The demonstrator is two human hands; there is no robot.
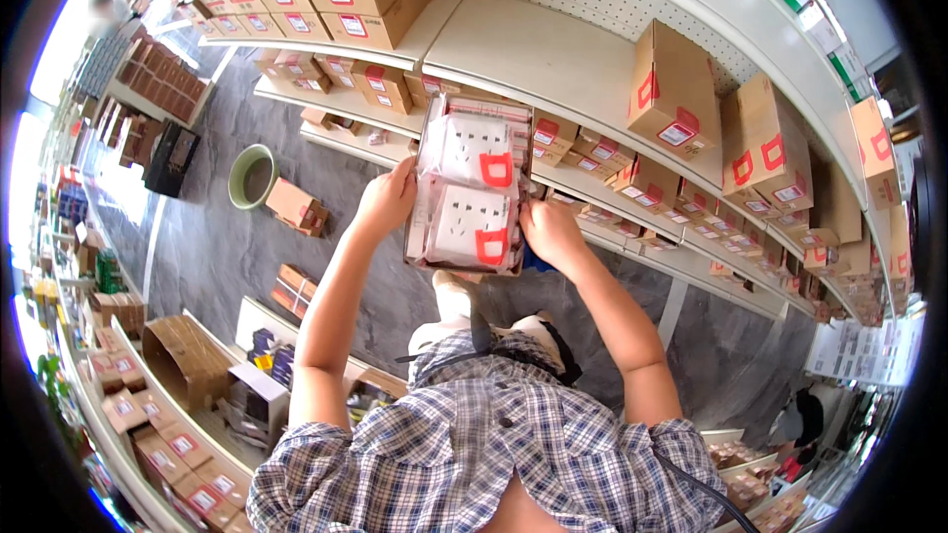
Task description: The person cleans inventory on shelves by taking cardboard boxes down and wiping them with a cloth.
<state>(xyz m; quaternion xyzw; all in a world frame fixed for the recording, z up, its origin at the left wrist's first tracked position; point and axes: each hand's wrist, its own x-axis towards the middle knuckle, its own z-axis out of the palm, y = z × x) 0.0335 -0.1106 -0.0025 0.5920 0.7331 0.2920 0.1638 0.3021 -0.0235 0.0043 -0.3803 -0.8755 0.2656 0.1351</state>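
Observation:
An open cardboard box (415,237) is held out in front of my body, above the floor and close to the shelf edge. Inside lie two white wall socket panels (462,146) in clear wrapping, each with a red mark. More wrapped pieces (494,111) stand at the box's far end. My left hand (388,199) grips the left side, its fingers partly hidden behind the box. On the right side my right hand (551,230) is closed around the edge, with some fingertips out of sight.
Ahead, the long white shelf (538,44) carries several brown cartons (676,89), with more on lower tiers. A green bin (254,178) and a small carton (296,206) stand on the grey floor at left. Behind left, another shelf holds an open carton (186,360). People appear in the distance.

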